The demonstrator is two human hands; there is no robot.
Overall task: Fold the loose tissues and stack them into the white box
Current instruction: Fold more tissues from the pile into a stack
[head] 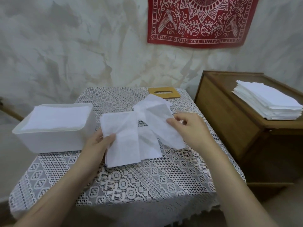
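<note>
Several loose white tissues (131,138) lie overlapped in the middle of the lace-covered table (139,181). My left hand (98,145) pinches the left edge of a folded tissue near the front. My right hand (188,126) grips the right edge of another tissue (160,118) that is partly lifted and creased. To the left stands the white box (54,140), open on top, filled nearly to its rim with stacked tissues (57,118).
A wooden lid with a slot (164,93) lies at the table's far edge. To the right, a wooden cabinet (229,125) carries a tall pile of flat tissues (268,102). A red patterned cloth (201,20) hangs on the wall behind.
</note>
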